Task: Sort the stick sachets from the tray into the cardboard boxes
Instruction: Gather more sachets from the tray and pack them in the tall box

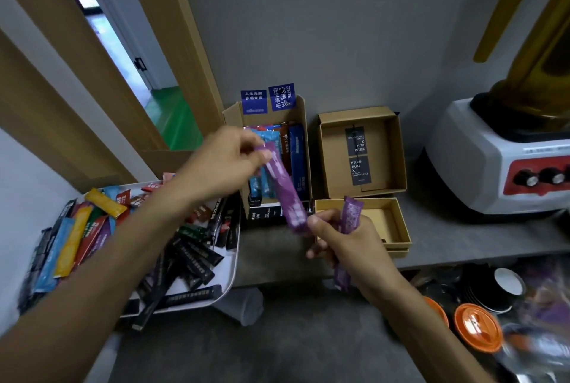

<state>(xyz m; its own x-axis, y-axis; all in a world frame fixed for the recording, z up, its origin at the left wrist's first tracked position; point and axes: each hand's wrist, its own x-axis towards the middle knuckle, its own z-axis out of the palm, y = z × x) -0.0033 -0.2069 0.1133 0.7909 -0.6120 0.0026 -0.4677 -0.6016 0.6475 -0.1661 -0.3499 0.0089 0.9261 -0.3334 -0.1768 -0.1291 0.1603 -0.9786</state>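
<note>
Tray (229, 274), near left on bench (274, 259), heaped with mixed stick sachets (71, 240). Right hand (342, 240), fingers curled round one purple sachet (351, 216); left hand (225, 160), fingers pinching top of second purple sachet (285, 191). Cardboard boxes (398, 151) behind, leftmost box (303, 123) part-filled with sachets.

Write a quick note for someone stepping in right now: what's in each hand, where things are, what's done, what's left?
Left hand pinches the top of a purple sachet in front of the tall box.
Right hand grips a second purple sachet beside the small box.
Done: the tall box already holds blue and brown sachets.
Left: many sachets lie heaped in the tray. The flat box shows only black cards.
</note>
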